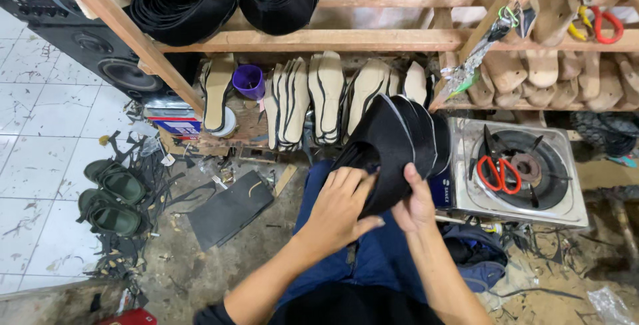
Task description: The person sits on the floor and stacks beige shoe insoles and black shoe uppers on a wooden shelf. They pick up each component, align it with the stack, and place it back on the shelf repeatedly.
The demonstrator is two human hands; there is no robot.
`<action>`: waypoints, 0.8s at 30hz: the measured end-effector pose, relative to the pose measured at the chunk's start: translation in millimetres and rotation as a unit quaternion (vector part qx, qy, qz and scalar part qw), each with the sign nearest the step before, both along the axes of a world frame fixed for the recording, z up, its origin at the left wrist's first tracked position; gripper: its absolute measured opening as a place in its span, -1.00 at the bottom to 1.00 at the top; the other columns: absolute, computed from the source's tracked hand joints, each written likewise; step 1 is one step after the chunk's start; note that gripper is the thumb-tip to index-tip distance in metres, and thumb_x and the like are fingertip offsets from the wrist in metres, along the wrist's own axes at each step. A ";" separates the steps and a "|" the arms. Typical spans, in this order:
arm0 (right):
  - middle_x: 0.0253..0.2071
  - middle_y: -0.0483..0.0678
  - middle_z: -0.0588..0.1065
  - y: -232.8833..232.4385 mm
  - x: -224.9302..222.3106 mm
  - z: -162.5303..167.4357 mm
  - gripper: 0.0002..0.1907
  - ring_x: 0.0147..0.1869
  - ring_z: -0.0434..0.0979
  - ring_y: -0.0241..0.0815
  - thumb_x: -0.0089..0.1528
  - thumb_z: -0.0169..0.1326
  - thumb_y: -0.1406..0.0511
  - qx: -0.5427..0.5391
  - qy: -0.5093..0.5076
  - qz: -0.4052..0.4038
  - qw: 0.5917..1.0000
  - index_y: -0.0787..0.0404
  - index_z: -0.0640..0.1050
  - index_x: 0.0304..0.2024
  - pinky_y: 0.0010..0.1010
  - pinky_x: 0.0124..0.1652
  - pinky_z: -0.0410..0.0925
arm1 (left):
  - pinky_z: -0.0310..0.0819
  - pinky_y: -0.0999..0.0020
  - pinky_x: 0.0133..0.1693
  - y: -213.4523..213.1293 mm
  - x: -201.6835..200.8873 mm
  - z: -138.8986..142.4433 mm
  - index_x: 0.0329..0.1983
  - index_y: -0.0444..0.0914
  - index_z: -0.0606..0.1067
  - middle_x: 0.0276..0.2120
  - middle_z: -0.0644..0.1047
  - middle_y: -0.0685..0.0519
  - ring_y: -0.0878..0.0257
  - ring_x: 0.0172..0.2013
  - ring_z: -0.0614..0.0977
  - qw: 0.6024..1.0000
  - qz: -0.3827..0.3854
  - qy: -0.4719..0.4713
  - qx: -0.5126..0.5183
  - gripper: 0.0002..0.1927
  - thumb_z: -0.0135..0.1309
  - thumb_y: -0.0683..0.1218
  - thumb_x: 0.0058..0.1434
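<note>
The scene was evenly and fairly brightly lit, with soft daylight strongest at the left, where the white marbled floor tiles looked pale and slightly washed out. Shadows were weak and diffuse. The steel top of the single-burner gas stove carried a dull sheen, with no hard glare. The fanned stack of black rubber soles lost detail in its darkness. Wide-angle distortion bent the slanting wooden shelf beams near the edges. Focus was sharp throughout.

Just one view here, head-mounted, looking pretty much straight down over the person's lap from close up. The wooden rack runs along the top edge, tiled floor left, gas stove right.
</note>
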State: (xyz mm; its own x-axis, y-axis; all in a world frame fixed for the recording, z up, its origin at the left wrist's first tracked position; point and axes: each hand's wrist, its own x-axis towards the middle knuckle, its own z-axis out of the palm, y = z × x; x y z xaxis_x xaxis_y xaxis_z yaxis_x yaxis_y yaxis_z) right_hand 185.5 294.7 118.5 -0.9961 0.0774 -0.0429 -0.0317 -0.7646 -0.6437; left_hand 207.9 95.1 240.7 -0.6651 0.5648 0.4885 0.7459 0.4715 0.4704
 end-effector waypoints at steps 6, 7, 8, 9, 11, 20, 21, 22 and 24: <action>-0.12 0.04 0.51 26.2 -4.6 -13.9 -0.42 0.00 0.46 -0.09 0.39 0.16 -0.04 -0.188 0.096 0.092 0.973 0.38 0.48 0.06 -0.27 0.11 0.38 | 0.21 0.27 0.31 -21.9 -2.1 -53.2 0.49 -0.22 0.17 0.31 0.29 0.04 0.14 0.29 0.36 0.839 0.163 -0.179 0.488 -0.24 0.17 0.11 0.33; -0.15 0.01 0.50 26.1 -6.1 -13.5 -0.42 -0.03 0.45 -0.11 0.37 0.14 -0.06 -0.238 0.098 0.137 0.956 0.34 0.48 0.04 -0.30 0.08 0.38 | 0.21 0.27 0.22 -23.8 -11.1 -66.3 0.48 -0.20 0.21 0.31 0.34 0.02 0.15 0.21 0.37 0.762 0.100 -0.317 0.555 -0.26 0.15 0.13 0.32; -0.19 -0.02 0.48 23.5 -8.1 -12.4 -0.42 -0.06 0.44 -0.13 0.34 0.12 -0.09 -0.287 0.100 0.183 0.935 0.30 0.47 0.03 -0.32 0.05 0.37 | 0.20 0.27 0.13 -24.2 -21.9 -79.6 0.48 -0.17 0.24 0.31 0.39 0.00 0.16 0.14 0.37 0.660 0.034 -0.442 0.607 -0.27 0.13 0.15 0.32; -0.22 -0.04 0.46 20.7 -10.8 -10.0 -0.42 -0.09 0.42 -0.14 0.31 0.10 -0.11 -0.333 0.101 0.229 0.909 0.25 0.47 0.02 -0.35 0.02 0.37 | 0.20 0.27 0.04 -23.2 -27.3 -93.1 0.48 -0.14 0.28 0.31 0.44 -0.01 0.17 0.07 0.38 0.535 -0.034 -0.550 0.640 -0.29 0.11 0.16 0.31; -0.20 -0.03 0.46 12.0 -17.9 -5.1 -0.37 -0.05 0.43 -0.12 0.36 0.06 -0.14 -0.327 0.089 0.279 0.898 0.28 0.45 0.06 -0.34 0.00 0.39 | 0.25 0.15 0.25 -14.7 -33.8 -116.9 0.45 -0.29 0.31 0.32 0.44 -0.09 0.10 0.23 0.44 0.467 -0.167 -0.575 0.650 -0.23 0.10 0.25 0.33; 0.13 0.07 0.36 -3.2 -24.7 -10.8 -0.36 0.17 0.43 -0.07 0.38 0.03 -0.04 -0.363 0.030 0.292 0.884 0.27 0.37 0.31 -0.28 0.16 0.38 | 0.39 -0.02 0.25 -9.5 -32.3 -130.4 0.35 -0.34 0.37 0.22 0.51 -0.16 -0.01 0.21 0.54 0.523 -0.189 -0.565 0.610 -0.40 0.17 -0.04 0.28; 0.17 0.08 0.35 -2.0 -22.1 -7.0 -0.36 0.21 0.43 -0.07 0.39 0.03 -0.03 -0.335 0.016 0.272 0.902 0.26 0.37 0.33 -0.28 0.19 0.37 | 0.40 -0.04 0.23 -10.3 -32.5 -126.4 0.34 -0.33 0.38 0.19 0.52 -0.18 -0.03 0.19 0.56 0.537 -0.175 -0.561 0.605 -0.42 0.17 -0.09 0.26; 0.22 0.09 0.34 -2.0 -19.7 -1.6 -0.37 0.24 0.43 -0.07 0.39 0.02 -0.02 -0.277 0.000 0.223 0.934 0.25 0.36 0.34 -0.28 0.22 0.37 | 0.41 -0.04 0.22 -9.9 -33.3 -122.7 0.33 -0.32 0.37 0.18 0.52 -0.15 -0.01 0.18 0.55 0.538 -0.145 -0.557 0.616 -0.43 0.17 -0.12 0.25; 0.31 0.11 0.31 -4.1 -7.5 15.2 -0.38 0.31 0.42 -0.06 0.40 0.02 0.01 -0.123 -0.042 0.105 0.986 0.23 0.35 0.37 -0.29 0.27 0.36 | 0.42 -0.04 0.20 -8.1 -34.1 -115.4 0.32 -0.30 0.37 0.15 0.51 -0.08 0.03 0.16 0.54 0.538 -0.088 -0.547 0.635 -0.44 0.16 -0.19 0.23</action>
State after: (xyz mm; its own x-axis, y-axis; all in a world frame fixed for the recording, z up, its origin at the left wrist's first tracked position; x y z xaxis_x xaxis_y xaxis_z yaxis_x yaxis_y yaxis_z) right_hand 178.1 290.6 133.7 -0.9813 -0.1532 -0.1167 0.1890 -0.8819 -0.4319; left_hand 173.8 87.0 125.3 -0.9382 0.3381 -0.0742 -0.3238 -0.7818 0.5329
